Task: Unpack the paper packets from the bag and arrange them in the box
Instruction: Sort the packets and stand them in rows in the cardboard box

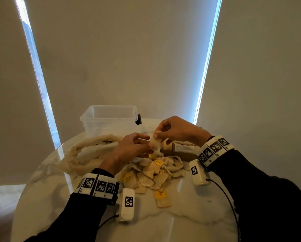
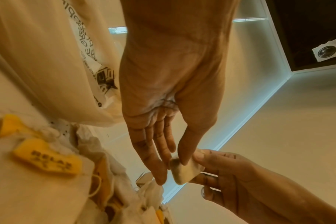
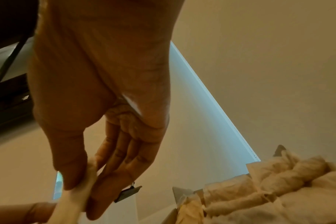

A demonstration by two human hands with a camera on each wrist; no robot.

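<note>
You're pinching 1 packet (image 1: 156, 143) btwn both hands, left hand (image 1: 128, 148) & right hand (image 1: 176, 130), above the desk (image 1: 189, 215) pile; next it's needing a carry to the cardboard box (image 1: 179, 151) w/o crushing.

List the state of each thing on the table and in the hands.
Clear tub: open, lid off, looks empty.
Bag: slumped flat on the table.
Packet pile: loose on the table.
Held packet: pinched between both hands, above the pile.
Left hand: pinches the packet.
Right hand: pinches the packet.
</note>
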